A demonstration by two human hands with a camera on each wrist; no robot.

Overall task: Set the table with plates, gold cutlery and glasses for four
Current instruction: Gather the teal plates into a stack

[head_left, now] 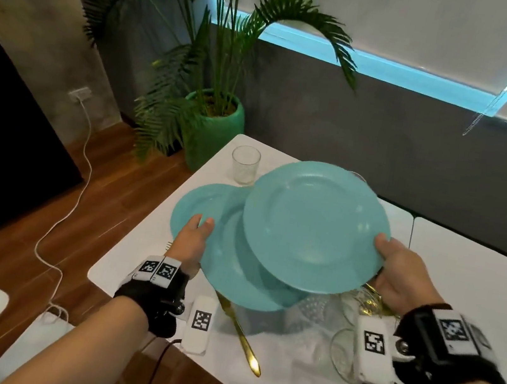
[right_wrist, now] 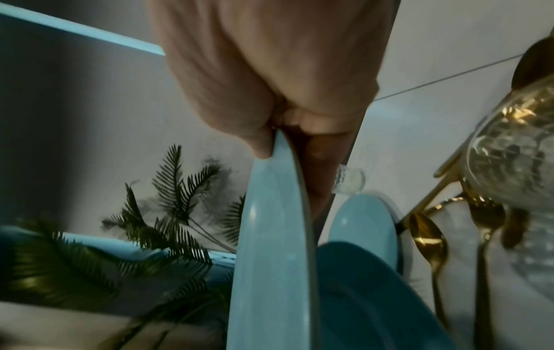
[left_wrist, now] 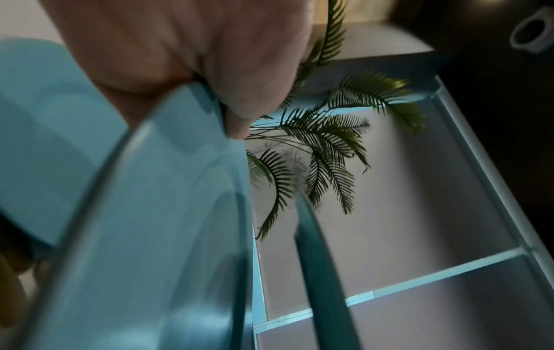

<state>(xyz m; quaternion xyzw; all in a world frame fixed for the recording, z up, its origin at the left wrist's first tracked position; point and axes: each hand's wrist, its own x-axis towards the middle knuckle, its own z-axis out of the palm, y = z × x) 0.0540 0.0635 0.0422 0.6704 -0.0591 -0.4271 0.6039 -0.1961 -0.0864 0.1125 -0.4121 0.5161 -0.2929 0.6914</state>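
The table (head_left: pixel 478 294) stands before a wall, with a potted plant (head_left: pixel 213 125) on the floor off its far-left corner. A glass (head_left: pixel 245 164) stands near that corner. In front of the glass, a top plate (head_left: pixel 313 224) is held above the table, tilted, by the right hand (head_left: pixel 398 274) at its right rim. Beneath it and to the left, overlapping plates (head_left: pixel 225 254) are held at their left edge by the left hand (head_left: pixel 193 238). A knife (head_left: pixel 240 332) lies on the table near the front edge, below the plates. Right of it, under the right hand, lie glassware (head_left: pixel 343 349) and cutlery (right_wrist: pixel 428 239), the fork (right_wrist: pixel 485 220) beside a spoon.
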